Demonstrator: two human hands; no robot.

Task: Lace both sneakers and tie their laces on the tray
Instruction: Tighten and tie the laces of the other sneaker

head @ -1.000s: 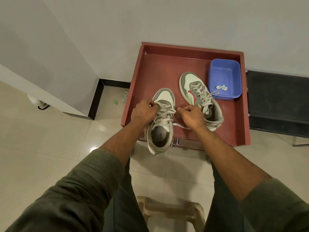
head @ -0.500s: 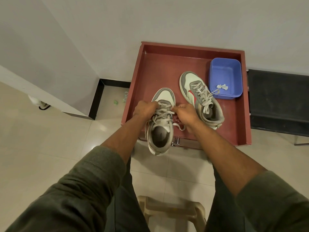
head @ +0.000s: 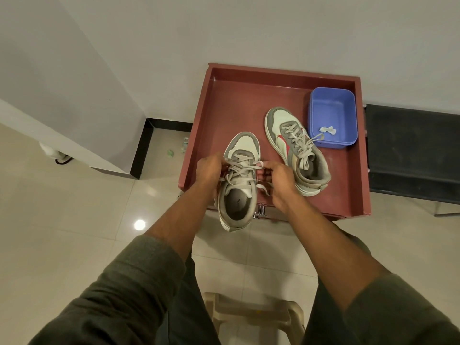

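A grey and white sneaker [head: 242, 145] lies on the red tray [head: 236, 100] with its heel hanging over the near edge. My left hand [head: 207, 169] grips the lace at the sneaker's left side. My right hand [head: 280, 179] pinches the lace [head: 240, 170] at its right side, just above the tongue. A loose lace end [head: 263, 189] trails on the tray under my right hand. The second sneaker [head: 296, 145], with a red stripe, lies further right with its laces threaded and a loop reaching toward the blue tub.
A blue plastic tub [head: 332, 115] with a small white scrap stands at the tray's back right. A dark bench [head: 410, 150] lies to the right. A beige plastic stool [head: 254, 317] is between my legs. Wall and black skirting are at the left.
My right hand has moved left and up from the tray floor to the sneaker's laces, bringing the lace with it. My left hand stays at the sneaker's left side.
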